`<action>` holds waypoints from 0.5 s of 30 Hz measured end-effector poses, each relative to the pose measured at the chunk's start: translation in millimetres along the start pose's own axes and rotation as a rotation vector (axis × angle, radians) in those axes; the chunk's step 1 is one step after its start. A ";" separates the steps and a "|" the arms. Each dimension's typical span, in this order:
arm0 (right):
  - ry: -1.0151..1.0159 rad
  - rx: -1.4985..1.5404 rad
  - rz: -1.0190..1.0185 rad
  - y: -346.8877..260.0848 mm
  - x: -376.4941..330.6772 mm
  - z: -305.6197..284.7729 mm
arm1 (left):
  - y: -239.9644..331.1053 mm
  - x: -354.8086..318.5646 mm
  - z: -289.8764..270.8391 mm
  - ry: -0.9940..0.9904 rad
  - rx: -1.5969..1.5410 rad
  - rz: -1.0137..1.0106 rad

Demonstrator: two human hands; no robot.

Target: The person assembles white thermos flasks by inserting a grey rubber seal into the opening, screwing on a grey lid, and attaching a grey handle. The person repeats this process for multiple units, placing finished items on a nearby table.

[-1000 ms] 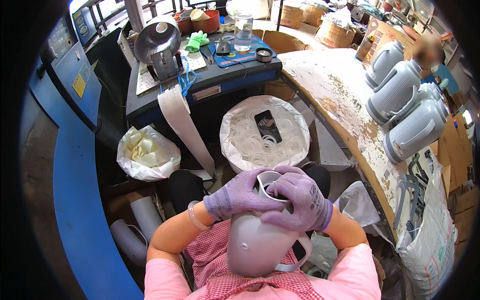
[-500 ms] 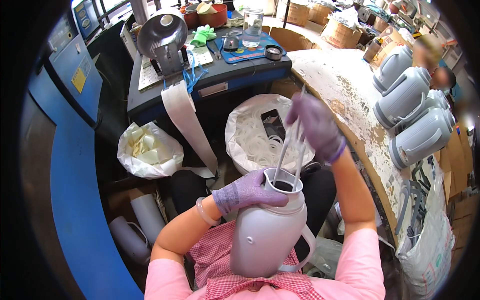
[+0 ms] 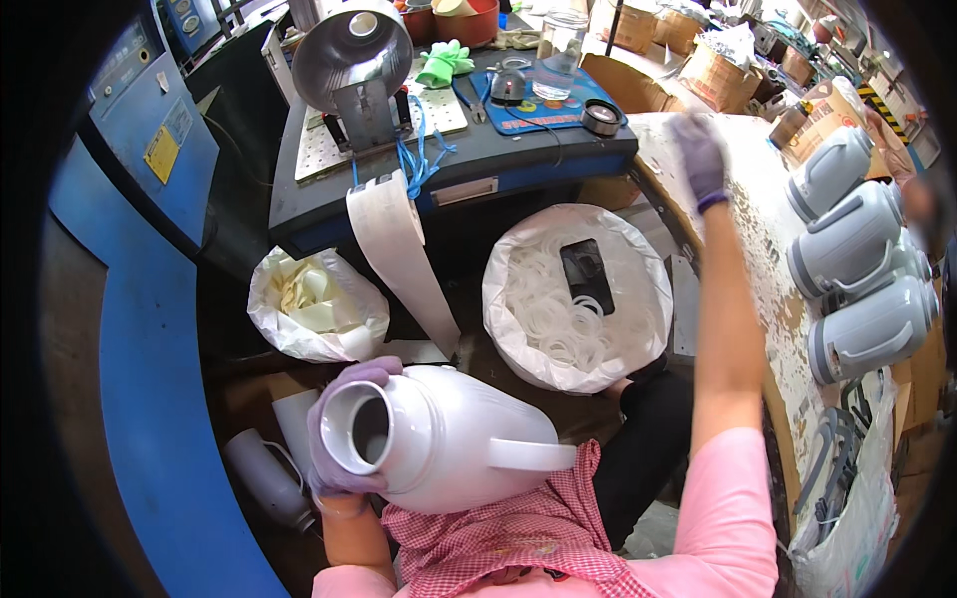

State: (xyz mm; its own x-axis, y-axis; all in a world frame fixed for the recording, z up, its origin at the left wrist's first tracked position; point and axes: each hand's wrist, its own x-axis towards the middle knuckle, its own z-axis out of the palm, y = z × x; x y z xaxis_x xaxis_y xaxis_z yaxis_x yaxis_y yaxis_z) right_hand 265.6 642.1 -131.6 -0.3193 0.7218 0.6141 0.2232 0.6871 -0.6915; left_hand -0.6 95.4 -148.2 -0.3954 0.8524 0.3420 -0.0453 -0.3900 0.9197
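A light grey jug [image 3: 478, 434] lies tilted across my lap, its round open mouth turned to the left. My left hand [image 3: 320, 458], in a purple glove, is wrapped round the jug's neck from the left side. The handle points right, over the red checked apron [image 3: 478, 533]. My right hand [image 3: 700, 159], also gloved, is stretched far out over the worn white table [image 3: 753, 214]. Motion smears its fingers, and no held thing can be made out there.
A white bag of clear rings [image 3: 558, 334] with a black phone [image 3: 586, 274] on top stands ahead. Left of it are a bag of scraps [image 3: 319, 304] and a hanging label strip [image 3: 399, 249]. Several grey jugs [image 3: 847, 244] line the right side. A dark bench [image 3: 469, 149] carries a metal fixture [image 3: 354, 60].
My right hand has drawn the long thin rods out of the jug and moved away, up and right. The jug has tipped leftward, with my left hand still gripping its neck.
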 end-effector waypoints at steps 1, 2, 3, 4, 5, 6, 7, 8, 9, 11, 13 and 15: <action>-0.093 -0.079 0.251 -10.2 -43.4 61.8 | -3.3 -2.0 -4.9 0.003 0.090 -0.003; -0.443 -0.152 -0.065 -13.5 -68.4 91.3 | -4.6 -4.1 -5.6 -0.006 0.178 0.006; -0.547 -0.201 -0.045 -16.9 -115.8 138.9 | -7.4 -6.0 -2.7 -0.012 0.248 -0.016; -0.842 -0.377 0.042 -19.2 -149.3 165.4 | -16.3 -6.8 3.4 0.007 0.317 -0.016; -0.839 -0.453 -0.064 -9.7 -184.7 187.4 | -21.8 -3.8 10.3 -0.014 0.348 -0.018; -0.855 -0.595 -0.117 11.5 -205.3 204.0 | -22.1 -0.7 19.2 -0.039 0.385 -0.017; -0.715 -0.551 -0.145 19.5 -216.5 210.8 | -17.7 1.6 28.5 -0.042 0.399 -0.024; -0.570 -0.510 -0.173 22.6 -221.4 210.6 | -22.3 1.9 30.0 -0.062 0.468 0.047; -0.559 -0.488 -0.169 7.8 -218.5 199.5 | -22.4 2.4 31.3 -0.069 0.539 0.074; -0.490 -0.316 -0.162 -35.1 -218.4 165.2 | -24.9 -3.0 30.0 -0.050 0.666 0.103; -0.659 -0.143 0.113 -91.7 -218.2 118.5 | -30.9 -3.2 33.1 -0.040 0.753 0.101; -0.698 -0.034 -0.111 -135.3 -219.7 79.9 | -37.4 -1.2 45.8 -0.049 0.821 0.143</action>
State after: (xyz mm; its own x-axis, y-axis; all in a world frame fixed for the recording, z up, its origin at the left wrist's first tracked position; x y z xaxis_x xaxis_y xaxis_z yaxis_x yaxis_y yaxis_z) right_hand 231.9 383.9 -203.4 -0.8550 0.4333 0.2851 0.1802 0.7636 -0.6201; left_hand 43.6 124.9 -174.2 -0.3050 0.8356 0.4569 0.6929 -0.1344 0.7084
